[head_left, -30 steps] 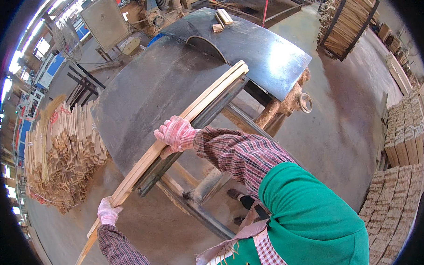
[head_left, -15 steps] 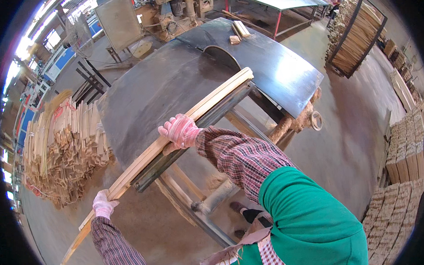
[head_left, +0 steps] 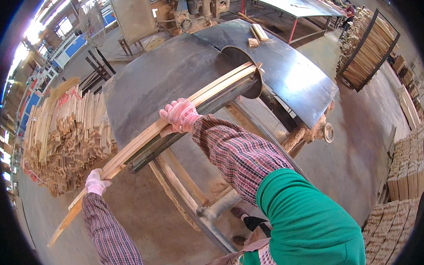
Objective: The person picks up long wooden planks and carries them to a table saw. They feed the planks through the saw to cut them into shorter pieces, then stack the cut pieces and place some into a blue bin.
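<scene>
Wooden strips (head_left: pixel 218 88) in the right hand (head_left: pixel 179 115) seemingly meet the blade (head_left: pixel 234 57).

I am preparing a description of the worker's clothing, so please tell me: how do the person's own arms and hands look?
The left hand and right hand wear pink-and-white fabric gloves. Dark, reddish checked cloth sleeves reach the gloves; above the right one is plain green fabric.

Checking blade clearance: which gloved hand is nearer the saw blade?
The right hand, gripping the wooden strips at the edge of the metal table; the left hand grips them farther from the saw blade.
</scene>
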The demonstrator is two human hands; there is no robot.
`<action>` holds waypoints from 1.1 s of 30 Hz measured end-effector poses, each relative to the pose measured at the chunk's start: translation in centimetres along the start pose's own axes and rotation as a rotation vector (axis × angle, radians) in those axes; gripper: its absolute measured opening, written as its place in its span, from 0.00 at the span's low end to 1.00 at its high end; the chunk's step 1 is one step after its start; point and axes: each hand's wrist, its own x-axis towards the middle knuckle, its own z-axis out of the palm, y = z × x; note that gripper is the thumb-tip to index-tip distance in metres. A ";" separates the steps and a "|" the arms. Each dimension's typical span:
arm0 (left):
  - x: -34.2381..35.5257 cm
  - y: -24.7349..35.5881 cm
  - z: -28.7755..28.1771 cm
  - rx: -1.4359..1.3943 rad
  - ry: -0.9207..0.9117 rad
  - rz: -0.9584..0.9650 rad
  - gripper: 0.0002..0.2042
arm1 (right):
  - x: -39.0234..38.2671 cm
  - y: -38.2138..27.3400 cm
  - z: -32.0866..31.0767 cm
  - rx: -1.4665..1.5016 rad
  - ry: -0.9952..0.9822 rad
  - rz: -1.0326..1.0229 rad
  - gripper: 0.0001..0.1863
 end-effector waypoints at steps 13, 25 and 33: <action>-9.2 -1.6 2.0 0.123 -0.061 0.086 0.33 | -8.8 -2.6 1.4 0.081 0.134 -0.033 0.44; -21.7 4.3 0.7 0.439 -0.013 0.514 0.24 | -24.3 -2.4 2.4 0.014 0.224 0.110 0.57; -26.5 23.6 0.7 0.235 0.068 0.794 0.17 | -33.6 -4.1 -1.0 0.000 0.193 0.065 0.62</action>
